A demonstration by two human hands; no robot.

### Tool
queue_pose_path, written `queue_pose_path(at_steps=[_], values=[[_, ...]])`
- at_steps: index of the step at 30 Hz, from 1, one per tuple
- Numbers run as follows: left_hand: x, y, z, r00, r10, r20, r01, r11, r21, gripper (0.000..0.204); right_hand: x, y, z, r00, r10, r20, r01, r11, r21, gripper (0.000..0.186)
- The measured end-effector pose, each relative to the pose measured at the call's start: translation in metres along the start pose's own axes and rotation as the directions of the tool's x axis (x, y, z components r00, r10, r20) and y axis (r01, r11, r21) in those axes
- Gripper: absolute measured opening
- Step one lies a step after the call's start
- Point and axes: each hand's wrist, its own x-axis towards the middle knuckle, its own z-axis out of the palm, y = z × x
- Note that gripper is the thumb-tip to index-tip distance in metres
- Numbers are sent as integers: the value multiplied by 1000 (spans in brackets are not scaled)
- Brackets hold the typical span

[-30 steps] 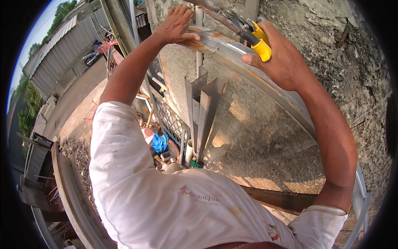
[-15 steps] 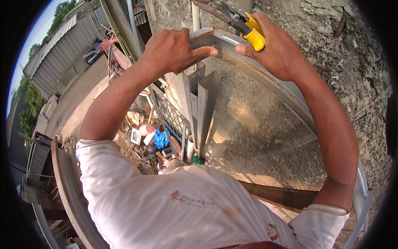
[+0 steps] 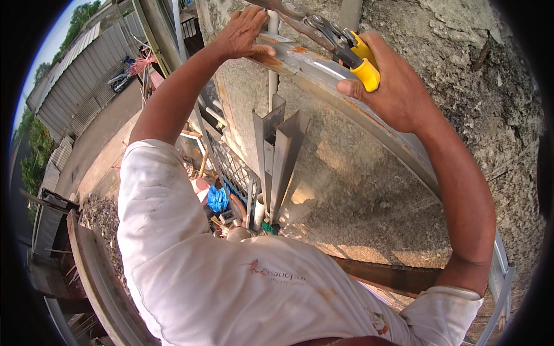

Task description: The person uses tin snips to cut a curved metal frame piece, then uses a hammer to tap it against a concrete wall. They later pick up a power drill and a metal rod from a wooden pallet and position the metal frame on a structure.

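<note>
My right hand (image 3: 395, 81) is closed round the yellow handles of a pair of tin snips (image 3: 334, 40), their dark jaws pointing up and left over the metal. Its thumb touches a bent, rust-spotted metal channel (image 3: 369, 118) running from the upper middle down to the right. At the channel's left end is my left hand (image 3: 242, 33), fingers stretched out above the edge and thumb lying on the metal. The jaw tips run to the top edge of the picture near those fingers, so whether they bite metal cannot be seen.
A rough concrete wall (image 3: 461, 75) stands on the right. Upright metal channels (image 3: 283, 155) lean below my hands near a white pipe (image 3: 273, 81). Scrap, a blue plastic bag (image 3: 217, 199) and a wire grid (image 3: 231, 150) lie lower left. A curved metal beam (image 3: 95, 277) is at far left.
My left hand has moved up and left towards the channel's end, its fingers straighter than before. My right hand, with the tin snips, has shifted slightly right and down.
</note>
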Motion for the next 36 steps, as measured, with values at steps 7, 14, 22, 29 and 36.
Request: queue_pose_path(at_steps=[7, 14, 22, 29, 36], values=[[-16, 24, -46, 978, -154, 139, 191, 927, -322, 99, 1, 8, 2, 999, -31, -24, 30, 999, -14, 81], [-9, 114, -152, 877, -354, 325, 411, 903, -123, 91, -1, 13, 7, 999, -24, -28, 24, 1000, 13, 90], [-16, 60, -116, 913, -243, 327, 319, 926, -203, 88, -1, -8, -6, 999, 30, 22, -31, 998, 49, 74], [6, -8, -2, 1000, -29, -6, 22, 865, -501, 95, -1, -3, -5, 997, 46, 54, -47, 998, 34, 86], [-12, 22, -76, 873, -179, 453, 404, 786, -469, 100, 1, -5, -7, 994, 79, 77, -80, 997, 10, 84]])
